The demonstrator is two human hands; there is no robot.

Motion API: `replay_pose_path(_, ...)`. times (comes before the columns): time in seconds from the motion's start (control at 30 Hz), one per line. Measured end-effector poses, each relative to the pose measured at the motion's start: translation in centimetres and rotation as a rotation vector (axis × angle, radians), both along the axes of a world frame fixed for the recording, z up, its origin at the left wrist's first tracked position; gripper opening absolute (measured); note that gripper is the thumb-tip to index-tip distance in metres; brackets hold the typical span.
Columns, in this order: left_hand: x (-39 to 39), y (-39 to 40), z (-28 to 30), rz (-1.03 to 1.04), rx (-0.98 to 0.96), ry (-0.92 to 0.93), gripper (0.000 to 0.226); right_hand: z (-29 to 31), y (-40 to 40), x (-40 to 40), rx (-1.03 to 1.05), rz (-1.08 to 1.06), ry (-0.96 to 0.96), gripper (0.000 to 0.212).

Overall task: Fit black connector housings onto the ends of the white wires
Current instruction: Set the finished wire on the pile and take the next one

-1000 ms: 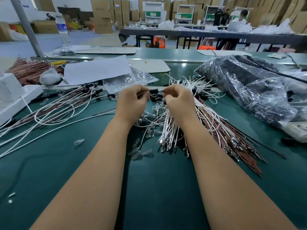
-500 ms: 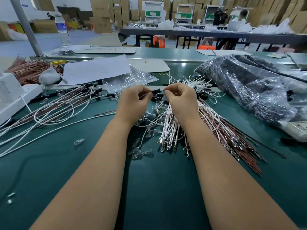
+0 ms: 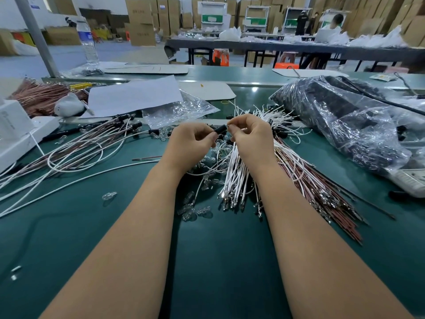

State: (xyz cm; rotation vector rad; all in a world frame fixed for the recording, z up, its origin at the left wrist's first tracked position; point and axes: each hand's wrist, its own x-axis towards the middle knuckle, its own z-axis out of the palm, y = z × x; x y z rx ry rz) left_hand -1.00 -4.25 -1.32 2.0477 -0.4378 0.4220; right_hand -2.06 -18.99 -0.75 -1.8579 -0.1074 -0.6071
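While both forearms reach out over the green surface [image 3: 218, 261], the left hand [image 3: 190, 146] pinches a small black connector housing [image 3: 221, 129] between thumb and fingers, held up above the wire pile. Right next to it, the right hand [image 3: 251, 140] has its fingertips closed on something thin at the housing's end, probably a white wire, but it's too small to really tell. The two hands nearly touch at the housing.

Under and beside the right hand sits a bundle of white wires [image 3: 234, 178] with metal terminals pointing toward the camera, and a bundle of reddish-brown wires [image 3: 322, 192] fans out to its right. Small clear bulbs [image 3: 197, 210] are scattered just below the left hand. Off to the left lie longer wires already wearing black housings [image 3: 69, 155]. A big crinkly plastic bag [image 3: 345, 125] of dark stuff sits far right.
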Motion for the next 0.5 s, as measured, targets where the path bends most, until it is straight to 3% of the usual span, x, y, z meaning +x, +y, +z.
replay_pose_path(0.17, -0.12, 0.03, 0.18, -0.036, -0.098, 0.024, 0.017, 0.03, 0.17, 0.14, -0.028, -0.025, 0.013, 0.015)
replay_pose_path(0.5, 0.18, -0.10, -0.21, 0.024, -0.116, 0.015, 0.012, -0.27, 0.88, -0.20, -0.137, -0.057, -0.042, 0.009)
